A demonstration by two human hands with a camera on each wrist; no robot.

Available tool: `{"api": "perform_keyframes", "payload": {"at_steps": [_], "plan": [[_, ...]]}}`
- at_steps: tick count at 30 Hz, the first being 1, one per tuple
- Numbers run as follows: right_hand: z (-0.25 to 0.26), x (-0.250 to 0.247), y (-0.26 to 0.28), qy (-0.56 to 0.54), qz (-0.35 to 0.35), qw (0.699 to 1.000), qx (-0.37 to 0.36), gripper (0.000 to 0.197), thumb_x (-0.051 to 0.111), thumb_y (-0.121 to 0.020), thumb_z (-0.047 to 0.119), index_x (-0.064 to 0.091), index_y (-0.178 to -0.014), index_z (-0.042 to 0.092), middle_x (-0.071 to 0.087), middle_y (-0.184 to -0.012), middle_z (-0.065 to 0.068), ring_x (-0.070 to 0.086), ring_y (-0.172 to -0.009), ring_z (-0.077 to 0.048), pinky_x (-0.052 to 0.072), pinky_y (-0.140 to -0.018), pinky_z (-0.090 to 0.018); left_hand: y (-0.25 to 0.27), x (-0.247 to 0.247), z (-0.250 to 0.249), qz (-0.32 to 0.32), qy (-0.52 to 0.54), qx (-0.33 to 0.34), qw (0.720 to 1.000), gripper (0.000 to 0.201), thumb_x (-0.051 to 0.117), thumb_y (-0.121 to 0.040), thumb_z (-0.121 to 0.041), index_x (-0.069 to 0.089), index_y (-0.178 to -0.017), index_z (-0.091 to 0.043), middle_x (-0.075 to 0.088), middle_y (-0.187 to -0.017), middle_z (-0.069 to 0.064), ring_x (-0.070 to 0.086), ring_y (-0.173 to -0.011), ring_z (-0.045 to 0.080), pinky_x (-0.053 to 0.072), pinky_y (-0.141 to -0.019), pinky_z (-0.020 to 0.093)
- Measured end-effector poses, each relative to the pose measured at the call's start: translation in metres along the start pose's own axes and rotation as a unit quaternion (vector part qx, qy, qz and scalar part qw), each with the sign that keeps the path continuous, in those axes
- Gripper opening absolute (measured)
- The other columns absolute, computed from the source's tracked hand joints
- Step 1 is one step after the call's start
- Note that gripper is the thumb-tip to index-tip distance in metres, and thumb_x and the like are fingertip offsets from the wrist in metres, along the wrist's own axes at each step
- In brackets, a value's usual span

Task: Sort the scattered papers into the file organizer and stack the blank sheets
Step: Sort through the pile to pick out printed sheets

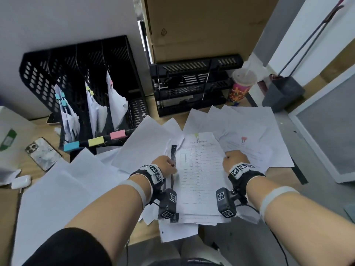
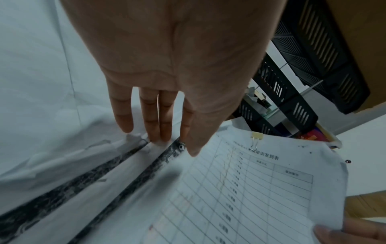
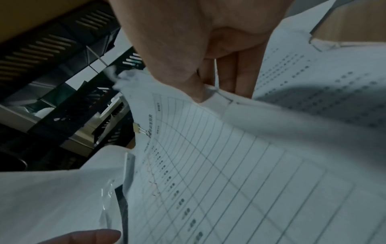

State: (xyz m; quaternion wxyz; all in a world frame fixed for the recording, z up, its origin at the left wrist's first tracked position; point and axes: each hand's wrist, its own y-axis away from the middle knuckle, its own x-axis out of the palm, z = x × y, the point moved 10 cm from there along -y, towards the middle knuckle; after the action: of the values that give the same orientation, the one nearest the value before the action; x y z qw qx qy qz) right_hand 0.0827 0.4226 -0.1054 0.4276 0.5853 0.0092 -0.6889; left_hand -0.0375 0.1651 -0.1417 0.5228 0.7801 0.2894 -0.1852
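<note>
Clipped table form (image 1: 199,169) pinched by both hands (image 1: 166,164) (image 1: 235,159); heading blurred, perhaps 培训签到表.

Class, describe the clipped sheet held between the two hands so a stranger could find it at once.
Start at the black file organizer, then look right to the papers fanned on the desk. Held between both hands is the table-printed sheet; unlike the neighbouring red-clipped sheet, it carries a yellow clip.

The print on the clipped form (image 1: 199,169) is too blurred to read
</note>
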Motion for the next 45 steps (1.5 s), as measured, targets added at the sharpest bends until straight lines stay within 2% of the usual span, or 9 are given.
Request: {"api": "perform_keyframes", "payload": {"at_steps": [6,13,18,22,27,32,34,38,45], "plan": [[0.047,-0.028,0.009,-0.093,0.012,0.989,-0.115,0.025,0.039,-0.094,0.006,0.055,-0.074,0.008,0.058,-0.079,-0.018,0.051,-0.074,-0.025,0.036,-0.064,-0.028,0.011,-0.032,-0.006,-0.062,0.123,0.019,0.990,0.090,0.083,-0.063,-0.056,0.049,-0.135,-0.014,0.062,-0.130,0.007,0.064,-0.111,0.029,0.055,-0.094,0.041],[0.135,-0.016,0.017,-0.071,0.075,0.974,-0.200,0.022,0.045,-0.089,0.005,0.065,-0.088,-0.005,0.062,-0.084,-0.015,0.059,-0.084,-0.031,0.043,-0.070,-0.031,0.049,-0.108,0.030,-0.162,0.248,0.009,0.955,0.045,0.077,-0.082,-0.042,0.069,-0.108,-0.007,0.072,-0.104,0.011,0.069,-0.096,0.030,0.059,-0.087,0.047],[0.190,-0.002,0.036,0.003,0.071,0.976,-0.207,0.002,0.053,-0.087,0.015,0.054,-0.087,0.014,0.056,-0.081,-0.005,0.056,-0.082,-0.030,0.040,-0.058,-0.026,0.083,-0.154,0.072,-0.217,0.232,0.001,0.948,0.013,0.068,-0.091,-0.023,0.071,-0.092,-0.011,0.069,-0.088,0.007,0.064,-0.080,0.023,0.053,-0.068,0.026],[0.233,0.020,0.070,0.041,0.097,0.966,-0.235,0.054,0.071,-0.077,0.045,0.043,-0.112,0.014,0.060,-0.107,-0.010,0.064,-0.094,-0.029,0.053,-0.074,-0.034,0.098,-0.169,0.092,-0.218,0.269,-0.002,0.938,0.022,0.055,-0.095,-0.022,0.065,-0.082,-0.008,0.062,-0.072,0.008,0.058,-0.064,0.020,0.050,-0.058,0.023],[0.275,0.086,0.135,0.062,0.258,0.935,-0.234,0.133,0.072,-0.048,0.077,0.004,-0.149,0.022,0.065,-0.108,-0.014,0.074,-0.084,-0.029,0.062,-0.068,-0.043,0.077,-0.182,0.099,-0.198,0.386,0.056,0.899,0.027,0.059,-0.069,-0.036,0.058,-0.064,-0.009,0.058,-0.069,0.018,0.062,-0.072,0.027,0.055,-0.077,0.067],[0.313,0.051,0.125,0.071,0.088,0.966,-0.232,0.078,0.055,-0.086,0.019,0.010,-0.148,0.009,0.064,-0.114,-0.017,0.067,-0.094,-0.034,0.056,-0.079,-0.039,0.103,-0.206,0.059,-0.118,0.494,0.134,0.851,0.050,0.047,-0.099,-0.053,0.068,-0.109,-0.008,0.072,-0.093,0.014,0.072,-0.078,0.025,0.063,-0.078,0.045],[0.319,0.024,0.124,0.035,0.070,0.973,-0.217,0.075,0.048,-0.089,0.009,0.007,-0.152,0.011,0.070,-0.101,-0.016,0.071,-0.082,-0.030,0.059,-0.073,-0.037,0.095,-0.218,0.066,-0.146,0.422,0.141,0.884,0.053,0.047,-0.097,-0.056,0.062,-0.131,-0.018,0.065,-0.120,0.024,0.069,-0.081,0.020,0.057,-0.093,0.048],[0.339,-0.030,0.133,-0.090,0.026,0.973,-0.211,0.072,0.037,-0.082,0.005,0.018,-0.151,0.015,0.071,-0.071,-0.015,0.074,-0.064,-0.032,0.063,-0.066,-0.044,0.069,-0.230,0.100,-0.231,0.161,0.047,0.958,0.049,0.059,-0.094,-0.029,0.052,-0.141,-0.037,0.019,-0.155,0.022,0.051,-0.129,0.034,0.033,-0.119,0.037],[0.406,-0.121,0.187,-0.151,-0.144,0.923,-0.324,0.031,0.043,-0.089,0.017,0.060,-0.109,0.002,0.065,-0.107,-0.025,0.057,-0.092,-0.041,0.043,-0.080,-0.033,0.054,-0.241,0.104,-0.209,0.041,0.019,0.977,0.062,0.048,-0.094,-0.018,0.035,-0.153,-0.030,-0.001,-0.166,0.015,0.028,-0.147,0.040,0.029,-0.120,0.039]]}}
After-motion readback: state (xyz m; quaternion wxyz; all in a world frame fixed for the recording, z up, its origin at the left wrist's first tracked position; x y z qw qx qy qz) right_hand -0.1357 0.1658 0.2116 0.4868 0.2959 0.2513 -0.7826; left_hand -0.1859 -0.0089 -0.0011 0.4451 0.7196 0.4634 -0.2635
